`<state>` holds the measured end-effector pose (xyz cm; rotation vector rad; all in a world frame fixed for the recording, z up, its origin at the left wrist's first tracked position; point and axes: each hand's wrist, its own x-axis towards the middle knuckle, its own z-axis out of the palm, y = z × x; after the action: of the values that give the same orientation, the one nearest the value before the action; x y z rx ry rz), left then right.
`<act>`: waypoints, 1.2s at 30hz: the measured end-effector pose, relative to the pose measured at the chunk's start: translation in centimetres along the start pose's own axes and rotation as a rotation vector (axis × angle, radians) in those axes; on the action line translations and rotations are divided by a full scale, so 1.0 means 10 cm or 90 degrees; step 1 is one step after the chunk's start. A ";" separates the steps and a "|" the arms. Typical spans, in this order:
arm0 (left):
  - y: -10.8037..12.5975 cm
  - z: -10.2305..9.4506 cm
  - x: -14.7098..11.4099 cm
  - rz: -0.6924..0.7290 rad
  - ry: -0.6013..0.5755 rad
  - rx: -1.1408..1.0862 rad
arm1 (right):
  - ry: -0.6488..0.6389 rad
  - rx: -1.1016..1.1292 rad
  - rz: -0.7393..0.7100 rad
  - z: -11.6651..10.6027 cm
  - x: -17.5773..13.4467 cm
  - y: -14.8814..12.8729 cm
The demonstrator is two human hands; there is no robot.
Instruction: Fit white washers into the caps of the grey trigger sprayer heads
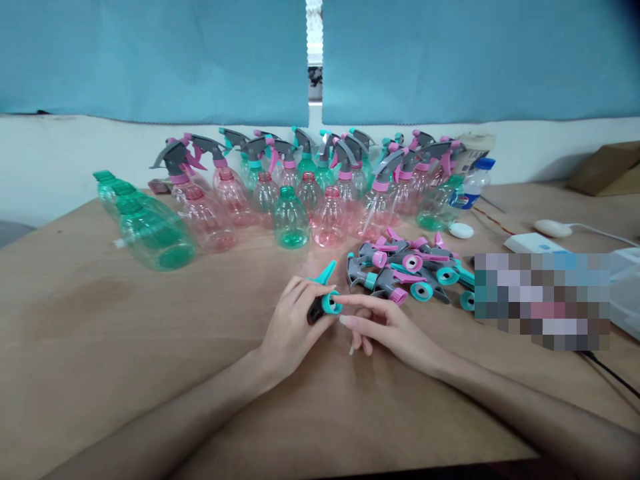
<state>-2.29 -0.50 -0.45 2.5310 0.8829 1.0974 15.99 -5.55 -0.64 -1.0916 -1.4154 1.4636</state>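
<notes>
My left hand (pixel 294 320) is closed round a dark trigger spray head (pixel 332 303) with a teal collar and a teal trigger. The collar's open end faces right, toward my right hand (pixel 387 325). My right index fingertip touches the rim of that collar, with the thumb just below it and the other fingers loosely curled. A heap of loose grey spray heads (pixel 395 277) with pink or teal collars lies beyond my right hand. Straight ahead stand an uncapped green bottle (pixel 291 220) and an uncapped pink bottle (pixel 331 219).
Bottles with spray heads fitted (pixel 380 200) stand in rows along the wall. Green bottles (pixel 150 227) lean or lie at the left. On the right are a white round lid (pixel 461 231), a blue-capped drink bottle (pixel 475 183), a white cabled device (pixel 553 229) and a cardboard box (pixel 607 169).
</notes>
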 end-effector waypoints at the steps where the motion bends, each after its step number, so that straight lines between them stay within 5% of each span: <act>1: 0.00 0.00 0.00 0.000 -0.003 0.006 | 0.011 -0.021 -0.006 0.01 -0.01 0.01; 7: -0.01 -0.02 0.01 0.012 0.012 0.116 | 0.039 -0.080 0.006 0.02 -0.02 0.01; 17: -0.03 -0.01 0.01 0.045 0.047 0.032 | -0.080 0.206 0.082 -0.06 0.02 0.02; 21: -0.02 -0.02 0.01 0.035 0.054 0.020 | -0.100 0.216 0.071 -0.07 0.02 0.04; 27: -0.01 -0.03 0.02 -0.017 0.036 0.001 | -0.099 0.042 0.033 0.00 -0.02 0.00; 36: -0.01 -0.03 0.03 -0.046 -0.032 0.015 | 0.067 -0.327 -0.141 -0.02 -0.04 0.02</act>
<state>-2.41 -0.26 -0.15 2.5128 0.9715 1.0032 16.29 -5.83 -0.84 -1.2469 -1.8250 0.8918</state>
